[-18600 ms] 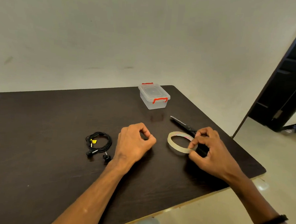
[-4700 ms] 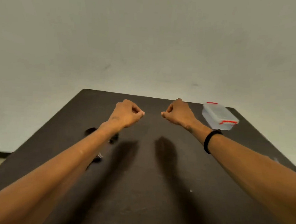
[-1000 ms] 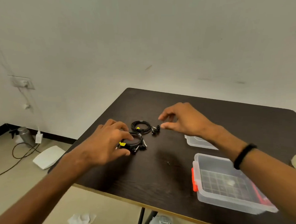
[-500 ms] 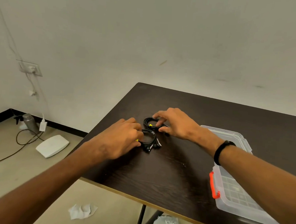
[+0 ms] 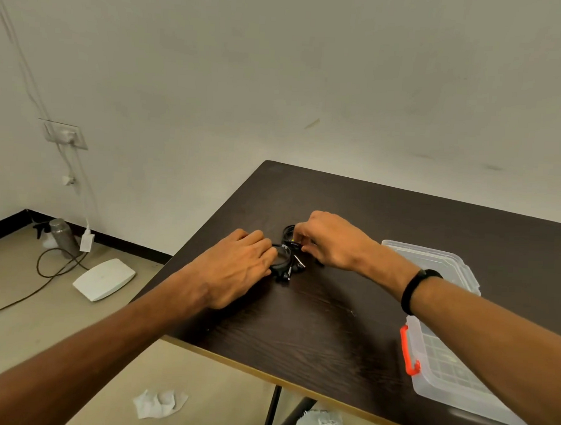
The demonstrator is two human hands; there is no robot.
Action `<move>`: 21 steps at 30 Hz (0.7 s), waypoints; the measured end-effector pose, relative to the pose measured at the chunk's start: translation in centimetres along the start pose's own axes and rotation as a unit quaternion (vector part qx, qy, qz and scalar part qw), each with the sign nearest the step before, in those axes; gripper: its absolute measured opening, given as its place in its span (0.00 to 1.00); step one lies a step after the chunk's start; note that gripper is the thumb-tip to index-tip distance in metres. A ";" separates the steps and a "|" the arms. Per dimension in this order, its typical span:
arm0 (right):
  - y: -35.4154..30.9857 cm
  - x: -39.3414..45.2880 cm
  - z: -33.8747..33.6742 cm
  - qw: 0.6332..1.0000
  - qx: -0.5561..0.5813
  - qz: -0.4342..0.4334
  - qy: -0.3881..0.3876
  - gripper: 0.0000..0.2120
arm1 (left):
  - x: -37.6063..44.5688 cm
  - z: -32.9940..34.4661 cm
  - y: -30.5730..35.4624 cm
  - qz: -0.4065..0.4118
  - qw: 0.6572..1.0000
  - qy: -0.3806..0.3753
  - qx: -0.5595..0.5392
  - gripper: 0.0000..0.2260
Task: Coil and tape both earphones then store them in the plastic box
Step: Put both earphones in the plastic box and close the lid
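Here we see our left hand (image 5: pixel 237 268) lying over the near black earphone coil (image 5: pixel 284 265), fingers curled on it. Our right hand (image 5: pixel 331 241) pinches the far earphone coil (image 5: pixel 288 233). Both coils sit touching on the dark table (image 5: pixel 315 328). The open plastic box (image 5: pixel 439 376) waits to the right, its lid (image 5: pixel 432 257) behind it.

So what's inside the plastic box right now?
The open plastic box shows only its gridded see-through floor; no earphones are inside. The right forearm hides its far part. Both coiled earphones lie on the table, under the left hand and right hand.
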State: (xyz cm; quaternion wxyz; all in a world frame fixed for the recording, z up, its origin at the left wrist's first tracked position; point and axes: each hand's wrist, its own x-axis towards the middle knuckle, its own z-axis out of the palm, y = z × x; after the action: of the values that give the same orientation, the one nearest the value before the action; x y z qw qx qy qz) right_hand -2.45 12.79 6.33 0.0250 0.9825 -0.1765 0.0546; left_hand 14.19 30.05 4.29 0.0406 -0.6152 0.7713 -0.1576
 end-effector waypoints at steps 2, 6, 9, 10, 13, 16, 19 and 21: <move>0.1 -0.2 0.3 1.000 -0.016 -0.001 0.008 0.03 | 0.1 0.0 -0.1 0.000 1.000 -0.003 0.004 0.15; 0.6 -0.9 -0.2 0.998 0.024 0.032 0.047 0.04 | 0.4 -0.9 -1.1 0.014 1.000 0.010 0.022 0.14; 1.1 -1.7 -1.9 0.990 0.084 0.078 0.084 0.07 | 1.0 -2.6 -2.2 0.035 0.998 0.036 0.031 0.14; 1.2 -2.1 -2.7 0.987 0.100 0.092 0.091 0.07 | 1.3 -3.3 -2.5 0.042 0.997 0.046 0.037 0.13; 1.8 -3.6 -5.5 0.979 0.133 0.121 0.100 0.08 | 2.6 -5.6 -2.6 0.058 0.995 0.068 0.047 0.14; 2.0 -5.7 -8.4 0.972 0.147 0.140 0.122 0.08 | 3.8 -8.3 -1.7 0.077 0.992 0.092 0.047 0.13; 2.1 -8.5 -11.3 0.967 0.144 0.152 0.147 0.08 | 4.6 -11.2 0.0 0.100 0.986 0.126 0.045 0.13; 2.1 -10.6 -13.0 0.961 0.145 0.163 0.168 0.08 | 5.0 -12.9 1.5 0.114 0.982 0.147 0.044 0.14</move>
State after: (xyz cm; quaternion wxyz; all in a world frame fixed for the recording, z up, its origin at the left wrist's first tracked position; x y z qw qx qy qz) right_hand -14.33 15.35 18.12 -0.0979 0.9103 -0.3175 0.2469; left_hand 8.32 28.01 16.70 -0.0282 -0.4909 0.8264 -0.2745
